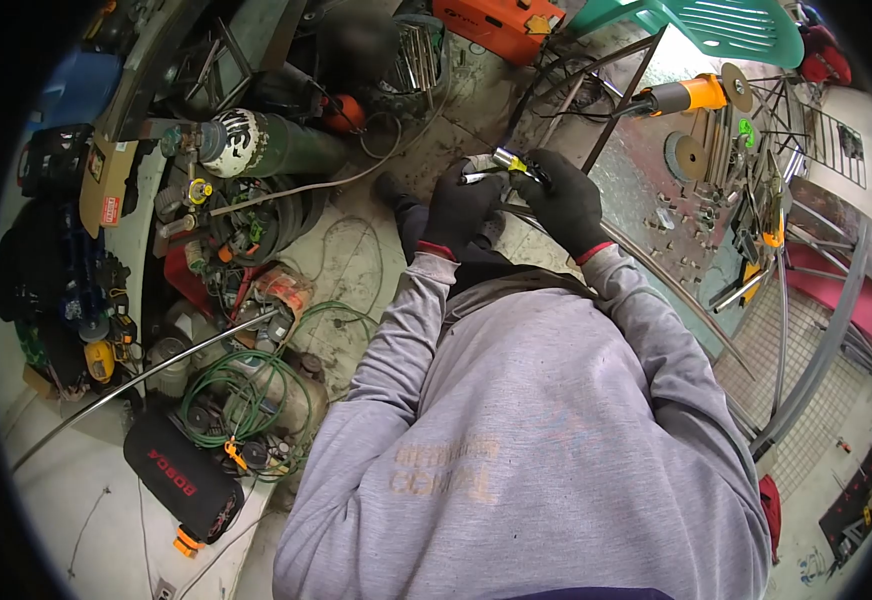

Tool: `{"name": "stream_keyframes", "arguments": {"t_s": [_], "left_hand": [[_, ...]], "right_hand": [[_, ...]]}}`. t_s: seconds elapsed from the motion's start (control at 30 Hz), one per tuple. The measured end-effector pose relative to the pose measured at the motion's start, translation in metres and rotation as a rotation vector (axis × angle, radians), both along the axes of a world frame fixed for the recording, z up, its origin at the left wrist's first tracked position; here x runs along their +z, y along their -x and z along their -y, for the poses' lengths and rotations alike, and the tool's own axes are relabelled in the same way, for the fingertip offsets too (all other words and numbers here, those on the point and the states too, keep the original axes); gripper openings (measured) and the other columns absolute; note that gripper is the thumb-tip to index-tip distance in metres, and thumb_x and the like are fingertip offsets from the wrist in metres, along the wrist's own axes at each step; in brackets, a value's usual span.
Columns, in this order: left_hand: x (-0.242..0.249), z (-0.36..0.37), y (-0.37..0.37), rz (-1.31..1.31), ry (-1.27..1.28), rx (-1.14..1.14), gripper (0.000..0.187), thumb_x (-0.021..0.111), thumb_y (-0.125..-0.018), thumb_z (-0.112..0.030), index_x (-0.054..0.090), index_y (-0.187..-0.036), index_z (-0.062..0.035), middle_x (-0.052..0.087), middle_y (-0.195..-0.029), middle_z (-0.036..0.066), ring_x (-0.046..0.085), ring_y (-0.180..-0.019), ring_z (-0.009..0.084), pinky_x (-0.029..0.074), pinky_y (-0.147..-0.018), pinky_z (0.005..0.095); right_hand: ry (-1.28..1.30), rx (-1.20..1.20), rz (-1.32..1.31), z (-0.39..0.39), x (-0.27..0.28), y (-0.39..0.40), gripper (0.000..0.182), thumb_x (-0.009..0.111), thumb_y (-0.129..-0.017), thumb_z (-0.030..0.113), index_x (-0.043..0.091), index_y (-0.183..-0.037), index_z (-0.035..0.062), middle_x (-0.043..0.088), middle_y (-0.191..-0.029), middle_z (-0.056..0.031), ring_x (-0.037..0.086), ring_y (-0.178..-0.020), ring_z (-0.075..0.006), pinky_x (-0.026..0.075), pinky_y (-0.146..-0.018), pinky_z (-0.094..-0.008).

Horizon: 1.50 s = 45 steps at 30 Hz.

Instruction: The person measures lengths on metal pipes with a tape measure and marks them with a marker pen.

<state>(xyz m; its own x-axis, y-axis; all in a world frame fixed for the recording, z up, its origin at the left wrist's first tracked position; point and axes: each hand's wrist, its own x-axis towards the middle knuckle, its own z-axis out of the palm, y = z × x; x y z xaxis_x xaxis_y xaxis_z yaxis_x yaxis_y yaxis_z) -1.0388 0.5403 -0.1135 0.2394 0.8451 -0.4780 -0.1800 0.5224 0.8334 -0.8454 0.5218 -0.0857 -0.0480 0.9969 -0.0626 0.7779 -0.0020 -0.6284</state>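
My left hand [458, 212], in a dark glove with a red cuff, is closed in front of my body. Its fingers are around a small white pen-like piece [474, 178]. Close beside it, my right hand [568, 205] wears the same kind of glove. That hand grips a short tool with a silver end and a yellow-and-black body [508, 160]. The silver end points toward the left hand. My fingers hide much of both items, so their exact kind cannot be made out. Below the hands, a long metal tube [661, 270] slants past the right forearm.
An orange angle grinder [691, 95] lies on the work table [621, 185] at the right, near a round abrasive wheel [685, 156] and metal scraps. At left are a gas cylinder [291, 147], coiled green hose [241, 395] and a black bag [178, 470]. A green plastic chair [726, 30] stands behind.
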Motion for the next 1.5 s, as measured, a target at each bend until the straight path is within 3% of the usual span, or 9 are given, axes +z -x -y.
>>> {"name": "stream_keyframes", "arguments": {"t_s": [0.1,0.2,0.3,0.4,0.47,0.9,1.1,1.4,1.5], "left_hand": [[0.008,-0.003,-0.001,-0.029,0.01,0.007,0.02,0.079,-0.097,-0.008,0.077,-0.116,-0.0026,0.078,-0.098,0.002,0.07,-0.082,0.0097,0.057,-0.072,0.0271],[0.007,-0.003,-0.001,-0.063,0.043,0.002,0.019,0.079,-0.097,-0.009,0.077,-0.114,-0.0018,0.078,-0.096,0.002,0.071,-0.082,0.0096,0.057,-0.073,0.0264],[-0.01,-0.003,0.0,-0.108,-0.025,0.023,0.019,0.078,-0.097,-0.008,0.078,-0.114,-0.0014,0.079,-0.095,0.002,0.072,-0.081,0.0097,0.056,-0.073,0.026],[-0.009,-0.003,0.0,-0.093,0.006,0.001,0.019,0.077,-0.096,-0.008,0.078,-0.114,-0.001,0.079,-0.094,0.003,0.072,-0.082,0.0099,0.056,-0.073,0.0259],[-0.017,-0.002,0.001,-0.077,0.024,-0.019,0.027,0.079,-0.096,-0.022,0.077,-0.119,-0.0074,0.076,-0.095,0.0,0.07,-0.073,0.0105,0.055,-0.061,0.0281],[-0.006,0.026,0.028,-0.254,-0.03,-0.106,0.022,0.078,-0.096,-0.014,0.079,-0.115,-0.0039,0.073,-0.086,0.001,0.066,-0.069,0.0113,0.054,-0.063,0.0287],[0.022,0.033,0.015,-0.063,0.067,0.0,0.023,0.078,-0.097,-0.012,0.078,-0.118,-0.0015,0.072,-0.084,0.0,0.064,-0.068,0.0092,0.051,-0.061,0.0268],[0.011,0.032,0.018,-0.097,-0.019,-0.062,0.025,0.078,-0.098,-0.013,0.076,-0.12,0.0001,0.073,-0.083,0.001,0.063,-0.066,0.0081,0.05,-0.06,0.0261],[0.003,0.033,0.02,-0.248,-0.177,-0.095,0.025,0.078,-0.099,-0.014,0.075,-0.119,0.0005,0.073,-0.084,0.002,0.064,-0.066,0.0081,0.051,-0.06,0.0261]], "right_hand": [[-0.042,0.04,-0.088,0.0,0.01,0.002,0.036,0.077,-0.094,0.026,0.067,-0.126,0.0133,0.074,-0.105,-0.0169,0.074,-0.096,-0.0392,0.058,-0.08,-0.0475],[-0.034,0.014,-0.024,-0.003,0.006,0.005,0.035,0.075,-0.094,0.026,0.067,-0.125,0.0127,0.074,-0.105,-0.0167,0.074,-0.094,-0.0402,0.058,-0.079,-0.0487],[-0.009,-0.01,0.045,-0.007,0.006,0.01,0.04,0.079,-0.094,0.026,0.067,-0.128,0.0088,0.074,-0.114,-0.0173,0.076,-0.094,-0.0346,0.061,-0.08,-0.0439],[-0.058,0.004,0.005,-0.006,-0.003,0.008,0.04,0.078,-0.094,0.027,0.067,-0.128,0.0092,0.075,-0.113,-0.0176,0.076,-0.095,-0.0349,0.061,-0.08,-0.0445],[-0.068,0.002,-0.023,-0.005,-0.004,0.009,0.038,0.077,-0.094,0.028,0.067,-0.126,0.0101,0.074,-0.109,-0.0168,0.075,-0.094,-0.0369,0.06,-0.079,-0.0467],[-0.063,-0.051,-0.006,-0.003,-0.008,0.015,0.036,0.078,-0.093,0.034,0.069,-0.12,0.0126,0.076,-0.102,-0.015,0.075,-0.09,-0.0374,0.059,-0.076,-0.0486],[-0.061,-0.051,-0.014,-0.003,-0.009,0.013,0.039,0.079,-0.092,0.035,0.068,-0.122,0.0128,0.077,-0.103,-0.015,0.076,-0.089,-0.0378,0.059,-0.075,-0.0487],[-0.017,-0.063,0.003,-0.006,-0.005,0.015,0.041,0.078,-0.093,0.035,0.065,-0.123,0.0116,0.076,-0.105,-0.0171,0.075,-0.092,-0.0401,0.059,-0.077,-0.0493],[0.018,-0.071,0.005,-0.007,-0.002,0.017,0.041,0.077,-0.093,0.036,0.064,-0.124,0.0117,0.076,-0.102,-0.0176,0.075,-0.091,-0.0406,0.059,-0.077,-0.0501]]}}
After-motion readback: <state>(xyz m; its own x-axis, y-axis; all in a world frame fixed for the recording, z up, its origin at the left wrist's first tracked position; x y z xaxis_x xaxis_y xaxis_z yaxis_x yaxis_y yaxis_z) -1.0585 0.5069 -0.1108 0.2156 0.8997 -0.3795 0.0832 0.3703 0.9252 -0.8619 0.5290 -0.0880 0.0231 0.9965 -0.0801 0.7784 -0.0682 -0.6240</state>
